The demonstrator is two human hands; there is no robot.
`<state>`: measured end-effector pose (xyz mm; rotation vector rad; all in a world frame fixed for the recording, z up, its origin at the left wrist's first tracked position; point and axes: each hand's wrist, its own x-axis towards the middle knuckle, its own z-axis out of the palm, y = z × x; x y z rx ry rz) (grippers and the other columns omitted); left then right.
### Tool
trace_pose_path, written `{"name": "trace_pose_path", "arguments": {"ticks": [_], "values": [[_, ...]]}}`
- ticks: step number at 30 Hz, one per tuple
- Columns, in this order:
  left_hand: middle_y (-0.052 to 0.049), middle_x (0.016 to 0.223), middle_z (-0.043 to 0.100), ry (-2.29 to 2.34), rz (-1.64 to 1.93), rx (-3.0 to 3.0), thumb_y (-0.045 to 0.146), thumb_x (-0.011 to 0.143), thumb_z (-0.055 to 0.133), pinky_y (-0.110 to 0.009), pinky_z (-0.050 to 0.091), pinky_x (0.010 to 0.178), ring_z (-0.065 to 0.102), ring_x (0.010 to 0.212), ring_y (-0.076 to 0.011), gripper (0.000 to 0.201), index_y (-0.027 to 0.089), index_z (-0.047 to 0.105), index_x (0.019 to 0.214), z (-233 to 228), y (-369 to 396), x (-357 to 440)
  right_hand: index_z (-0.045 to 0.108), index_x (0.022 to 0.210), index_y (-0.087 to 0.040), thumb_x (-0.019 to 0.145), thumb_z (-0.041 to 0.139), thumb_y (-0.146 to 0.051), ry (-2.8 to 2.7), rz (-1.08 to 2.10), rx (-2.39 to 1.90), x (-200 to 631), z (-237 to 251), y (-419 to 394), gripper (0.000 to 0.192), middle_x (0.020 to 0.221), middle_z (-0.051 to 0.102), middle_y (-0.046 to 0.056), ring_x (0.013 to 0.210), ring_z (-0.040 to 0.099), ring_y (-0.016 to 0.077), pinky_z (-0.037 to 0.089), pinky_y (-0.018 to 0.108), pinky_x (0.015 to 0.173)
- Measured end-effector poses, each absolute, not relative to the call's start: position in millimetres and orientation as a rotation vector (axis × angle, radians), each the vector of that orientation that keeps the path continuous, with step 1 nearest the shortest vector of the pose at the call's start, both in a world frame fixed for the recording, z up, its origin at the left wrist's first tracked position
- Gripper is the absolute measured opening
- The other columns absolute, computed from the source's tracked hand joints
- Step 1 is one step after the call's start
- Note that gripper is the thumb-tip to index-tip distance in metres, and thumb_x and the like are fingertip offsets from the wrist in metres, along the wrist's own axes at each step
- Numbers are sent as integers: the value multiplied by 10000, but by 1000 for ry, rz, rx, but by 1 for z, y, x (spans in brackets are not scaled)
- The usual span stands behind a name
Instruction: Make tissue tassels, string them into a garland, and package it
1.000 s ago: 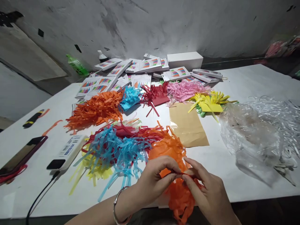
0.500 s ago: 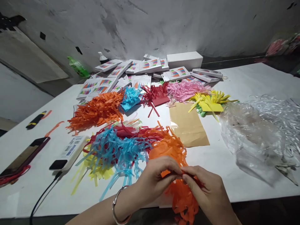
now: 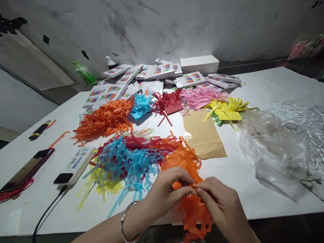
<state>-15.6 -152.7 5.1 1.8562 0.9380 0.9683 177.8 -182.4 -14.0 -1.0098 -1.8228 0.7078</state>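
- Two bare hands meet at the near edge of the white table point(image 3: 265, 91); the left hand point(image 3: 165, 192) wears a silver metal bangle point(image 3: 124, 224) at the wrist.
- Left hand: fingers curled, thumb and fingertips pinched on a bunch of orange shredded paper strips point(image 3: 193, 211).
- Right hand point(image 3: 220, 206): fingers bent, fingertips closed on the same orange bunch, touching the left fingertips.
- Orange bunch: held between both hands at the table's near edge, its strips hanging below the hands.
- Just beyond the hands: a mixed heap of blue shredded paper strips point(image 3: 126, 160) lying over red and yellow ones.
- Mid-table row, left to right: large orange strip pile point(image 3: 103, 119), small blue pile point(image 3: 140, 104), red pile point(image 3: 168, 103), pink pile point(image 3: 198, 96), yellow pile point(image 3: 226, 109).
- Flat brown paper envelope point(image 3: 202, 135) between the row and the hands.
- Crumpled clear plastic bag point(image 3: 275, 141) to the right, well apart from the hands.
- Far edge: scattered white printed card packs point(image 3: 162, 71) and a plain white box point(image 3: 199, 64).
- Left side: white power strip point(image 3: 76, 163) with a black plug, and a dark phone point(image 3: 25, 170).
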Motion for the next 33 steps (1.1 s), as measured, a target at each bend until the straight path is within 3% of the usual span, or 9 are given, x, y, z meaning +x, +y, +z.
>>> {"name": "trace_pose_path", "arguments": {"ticks": [9,16,20,22,25,28,31,33], "values": [[-12,736,664,978,811,1860,194,940,597,-193,433,629,581,665,-111,153,158,647,800,7,-153,-20,647,1059,-211,967,614,-226,-1859,695,-983,175,-20,-183,99,878,723,20,778,673,154,547,243,681],[-25,773,615,1022,869,1971,187,965,494,-235,438,615,532,681,-135,146,180,559,834,6,-163,-31,626,899,-217,962,531,-119,-1925,548,-952,162,-10,-181,150,734,657,-11,653,608,144,537,372,868],[-34,775,631,1066,978,1842,216,989,472,-250,483,549,581,624,-139,158,180,607,915,20,-168,-57,647,1098,-220,994,533,-245,-1869,703,-997,164,-7,-177,156,998,726,53,928,695,180,588,269,781],[-13,766,639,1203,1213,1692,234,969,549,-249,483,509,589,581,-128,109,196,643,929,36,-163,-79,606,1245,-197,990,552,-249,-1859,572,-1038,163,-11,-174,266,1154,709,86,1080,675,193,582,275,885],[47,742,654,1481,1621,1566,251,893,684,-279,467,538,578,586,-115,22,234,688,907,64,-146,-124,579,1310,-162,966,531,-131,-2056,359,-934,155,-24,-169,349,1232,686,111,1177,632,207,527,340,1036],[71,852,721,1854,1689,1649,318,950,615,-373,489,678,672,776,-159,137,269,704,1042,78,-126,-175,580,1319,-90,943,496,-110,-2303,251,-857,143,-41,-165,386,1284,662,162,1211,610,271,510,456,1068],[-29,1148,725,2237,1362,2036,374,966,561,-562,485,917,636,1172,-308,311,242,649,1233,66,-115,-202,659,1180,-64,925,493,-94,-2376,106,-896,138,-57,-162,306,1216,695,180,1183,622,316,488,543,1068],[-100,1232,680,2216,1178,2310,357,969,548,-609,453,1011,580,1244,-340,328,208,640,1246,46,-115,-195,694,1039,-91,905,467,-33,-2335,59,-895,139,-64,-161,270,1120,728,159,1111,653,278,472,524,1079]]}}
